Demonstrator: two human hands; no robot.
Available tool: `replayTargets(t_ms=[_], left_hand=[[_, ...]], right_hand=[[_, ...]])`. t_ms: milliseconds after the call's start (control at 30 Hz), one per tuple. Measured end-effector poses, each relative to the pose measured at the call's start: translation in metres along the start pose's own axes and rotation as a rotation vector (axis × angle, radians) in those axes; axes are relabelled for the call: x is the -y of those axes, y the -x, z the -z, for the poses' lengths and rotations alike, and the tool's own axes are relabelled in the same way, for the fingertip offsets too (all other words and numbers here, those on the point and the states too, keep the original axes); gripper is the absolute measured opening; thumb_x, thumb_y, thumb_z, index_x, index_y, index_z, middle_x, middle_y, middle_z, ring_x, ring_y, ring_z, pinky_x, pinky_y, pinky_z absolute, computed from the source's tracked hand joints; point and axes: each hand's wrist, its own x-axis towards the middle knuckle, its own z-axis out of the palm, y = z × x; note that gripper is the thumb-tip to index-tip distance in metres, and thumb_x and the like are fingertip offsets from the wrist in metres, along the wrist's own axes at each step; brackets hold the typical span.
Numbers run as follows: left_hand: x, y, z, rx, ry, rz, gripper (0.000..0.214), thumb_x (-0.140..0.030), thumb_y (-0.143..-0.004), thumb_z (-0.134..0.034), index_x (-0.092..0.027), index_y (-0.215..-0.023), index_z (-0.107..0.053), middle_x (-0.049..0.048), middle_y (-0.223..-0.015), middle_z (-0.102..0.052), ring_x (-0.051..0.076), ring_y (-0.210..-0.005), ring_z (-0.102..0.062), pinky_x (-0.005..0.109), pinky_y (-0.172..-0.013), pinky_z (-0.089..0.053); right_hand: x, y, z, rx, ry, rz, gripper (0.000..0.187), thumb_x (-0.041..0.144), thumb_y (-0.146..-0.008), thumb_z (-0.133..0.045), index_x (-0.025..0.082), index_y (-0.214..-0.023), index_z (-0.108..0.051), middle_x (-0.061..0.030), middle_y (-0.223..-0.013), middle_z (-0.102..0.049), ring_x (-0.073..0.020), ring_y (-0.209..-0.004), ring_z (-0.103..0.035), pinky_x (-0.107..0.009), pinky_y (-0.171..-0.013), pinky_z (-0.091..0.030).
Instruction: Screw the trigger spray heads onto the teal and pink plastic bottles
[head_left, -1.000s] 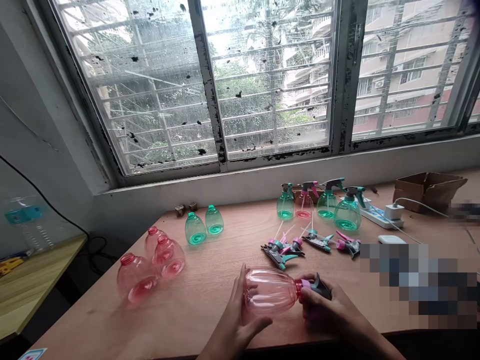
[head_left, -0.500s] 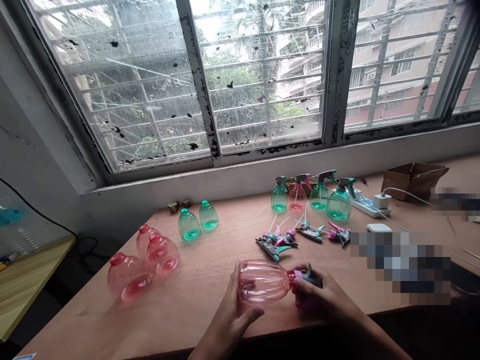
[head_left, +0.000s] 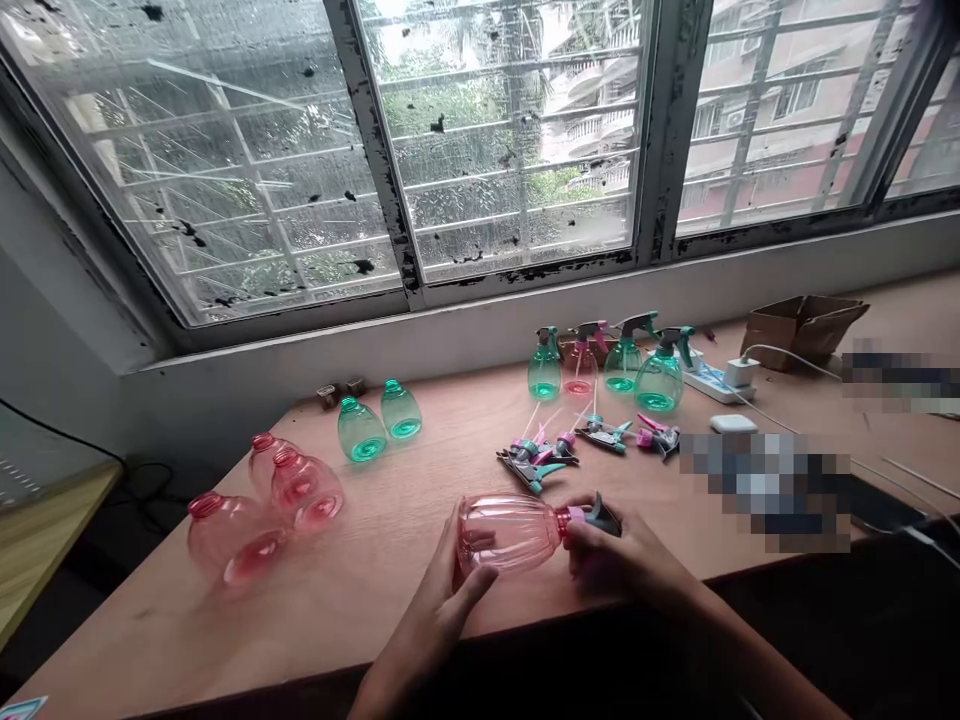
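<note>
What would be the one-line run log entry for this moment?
left hand: holds pink bottle | right hand: on spray head at its neck | bottle: sideways over table

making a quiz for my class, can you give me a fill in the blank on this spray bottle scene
1. The left hand grips a ____ spray bottle lying on its side.
2. The right hand is at its trigger head, at the bottle's ____.
3. Beside the window stand ____ bottles with trigger heads.
4. Two capless ____ bottles stand together.

Missing words: pink; neck; four; green
</note>
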Motion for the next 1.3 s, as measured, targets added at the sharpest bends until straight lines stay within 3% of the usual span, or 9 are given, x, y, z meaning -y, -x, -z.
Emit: replayTargets(t_ms=[167,367,833,1133,1300], left_hand=[[-0.003,-0.001,-0.003,0.014,0.043,-0.011,0.095,-0.046,-0.091,-0.064,-0.024,-0.158,0.0,0.0136,-0.14,-0.053,0.029,-0.132,-0.049,0.048,-0.119,-0.025],[0.001,-0.003,0.0,0.047,0.004,0.004,0.096,-0.048,-0.091,-0.063,-0.026,-0.157,0.004,0.0145,-0.148,-0.044,0.03,-0.137,-0.044,0.051,-0.121,-0.018],[-0.01,0.001,-0.002,0.028,-0.024,0.04,0.087,-0.045,-0.094,-0.059,-0.028,-0.157,-0.001,0.0122,-0.142,-0.051,0.029,-0.137,-0.045,0.046,-0.118,-0.028],[-0.002,-0.004,0.002,0.028,0.002,-0.001,0.083,-0.055,-0.094,-0.053,-0.019,-0.157,-0.011,0.0121,-0.131,-0.057,0.03,-0.131,-0.048,0.044,-0.116,-0.031],[-0.009,-0.001,-0.001,0.018,-0.051,0.009,0.082,-0.046,-0.094,-0.059,-0.024,-0.157,-0.011,0.0105,-0.144,-0.049,0.029,-0.14,-0.04,0.042,-0.118,-0.03]], right_hand=[[-0.005,-0.003,0.003,-0.022,-0.079,0.029,0.033,0.041,-0.082,-0.077,0.017,-0.1,-0.064,0.0009,-0.074,-0.067,-0.017,-0.059,-0.067,-0.034,-0.059,-0.059],[-0.004,-0.003,0.003,-0.001,-0.11,0.023,0.035,0.042,-0.081,-0.078,0.018,-0.101,-0.062,0.0015,-0.074,-0.067,-0.0163,-0.058,-0.067,-0.034,-0.06,-0.059],[-0.007,-0.002,0.009,0.033,-0.054,0.036,0.029,0.037,-0.086,-0.074,0.018,-0.104,-0.062,0.0014,-0.075,-0.067,-0.0167,-0.061,-0.069,-0.033,-0.062,-0.06],[-0.001,0.003,0.008,0.042,0.046,-0.016,0.029,0.038,-0.087,-0.073,0.017,-0.103,-0.061,0.0004,-0.072,-0.07,-0.017,-0.063,-0.069,-0.031,-0.061,-0.059],[-0.009,0.001,0.012,0.025,-0.003,-0.012,0.027,0.036,-0.088,-0.073,0.017,-0.104,-0.061,0.0001,-0.077,-0.068,-0.0172,-0.064,-0.069,-0.034,-0.062,-0.06]])
